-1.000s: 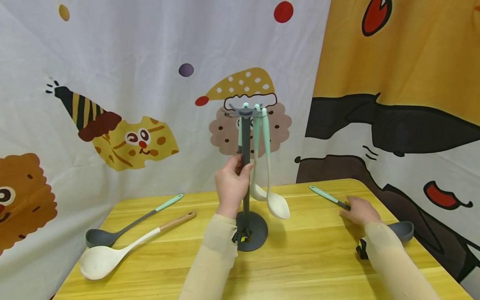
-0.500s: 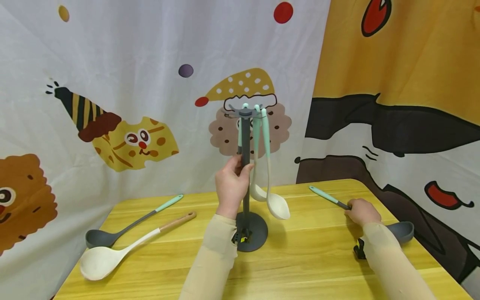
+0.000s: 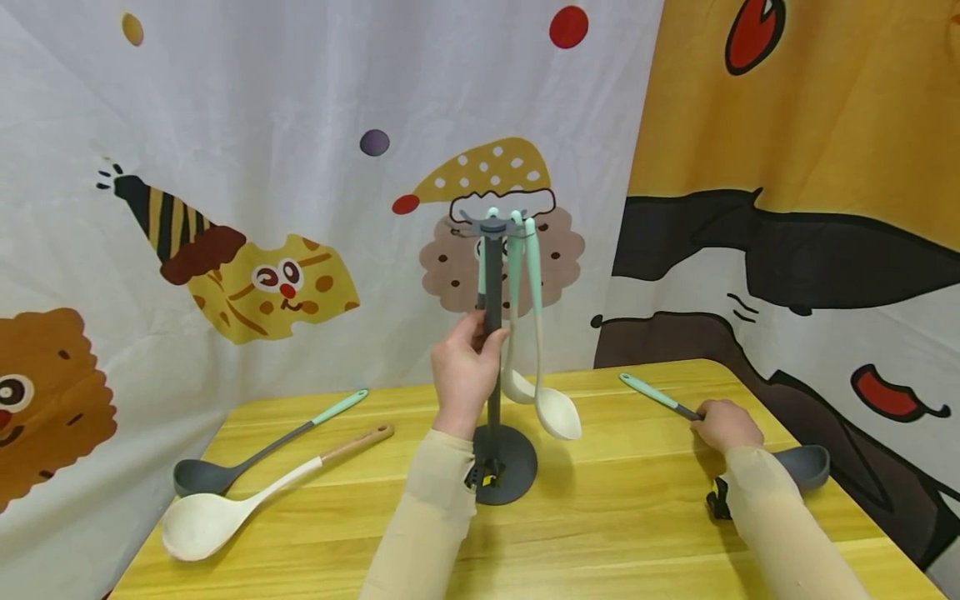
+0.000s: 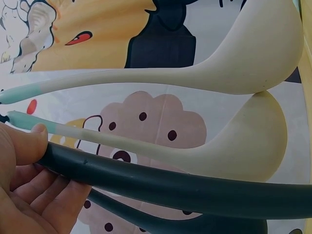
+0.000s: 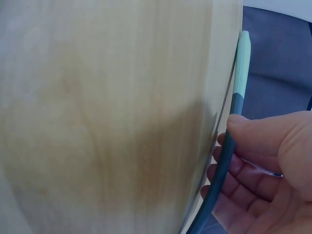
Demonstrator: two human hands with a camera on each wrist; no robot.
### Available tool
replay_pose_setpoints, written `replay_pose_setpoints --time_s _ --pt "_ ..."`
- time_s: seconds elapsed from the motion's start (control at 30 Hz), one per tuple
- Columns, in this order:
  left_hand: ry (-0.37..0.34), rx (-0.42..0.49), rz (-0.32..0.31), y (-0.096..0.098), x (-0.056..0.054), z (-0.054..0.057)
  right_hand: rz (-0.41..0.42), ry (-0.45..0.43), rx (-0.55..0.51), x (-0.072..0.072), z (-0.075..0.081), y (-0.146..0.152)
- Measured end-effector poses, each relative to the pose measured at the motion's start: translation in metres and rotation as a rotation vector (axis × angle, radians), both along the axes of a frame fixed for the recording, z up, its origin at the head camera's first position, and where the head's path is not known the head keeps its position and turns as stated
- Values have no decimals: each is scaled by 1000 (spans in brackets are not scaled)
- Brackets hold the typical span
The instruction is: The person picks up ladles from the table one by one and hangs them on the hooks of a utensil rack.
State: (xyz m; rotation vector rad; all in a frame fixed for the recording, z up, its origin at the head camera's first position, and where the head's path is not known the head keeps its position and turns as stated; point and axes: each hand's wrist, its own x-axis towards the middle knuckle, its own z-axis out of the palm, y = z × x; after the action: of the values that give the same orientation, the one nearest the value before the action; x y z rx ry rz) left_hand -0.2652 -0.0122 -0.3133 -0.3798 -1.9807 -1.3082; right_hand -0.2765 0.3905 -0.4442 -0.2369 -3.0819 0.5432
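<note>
A dark grey utensil stand [image 3: 492, 275] rises from a round base in the middle of the table. My left hand [image 3: 463, 367] grips its pole, thumb on one side and fingers on the other. From its top hooks hang two white ladles [image 3: 558, 414] with mint handles, plus a dark-shafted utensil [image 4: 161, 217] partly hidden behind the pole. On the right, my right hand [image 3: 727, 423] holds a dark grey ladle [image 3: 808, 467] by its shaft, below the mint handle [image 5: 242, 73]. The thumb and fingers pinch that shaft in the right wrist view; the sleeve hides part of it from the head.
Left of the stand lie another dark grey ladle [image 3: 206, 477] with a mint handle and a large white ladle [image 3: 202, 525] with a wooden handle. The wooden table [image 3: 600, 533] ends at a cartoon-printed cloth [image 3: 300, 108] hanging behind.
My right hand has shifted slightly to the right along the grey ladle's shaft. The ladle lies where it was, and my left hand keeps its grip on the pole.
</note>
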Motion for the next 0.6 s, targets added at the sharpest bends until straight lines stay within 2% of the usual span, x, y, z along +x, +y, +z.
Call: replay_pose_setpoints --time_s 0.6 --pt "-2 -2 3 1 0 -2 -58 13 -25 -1 -2 1"
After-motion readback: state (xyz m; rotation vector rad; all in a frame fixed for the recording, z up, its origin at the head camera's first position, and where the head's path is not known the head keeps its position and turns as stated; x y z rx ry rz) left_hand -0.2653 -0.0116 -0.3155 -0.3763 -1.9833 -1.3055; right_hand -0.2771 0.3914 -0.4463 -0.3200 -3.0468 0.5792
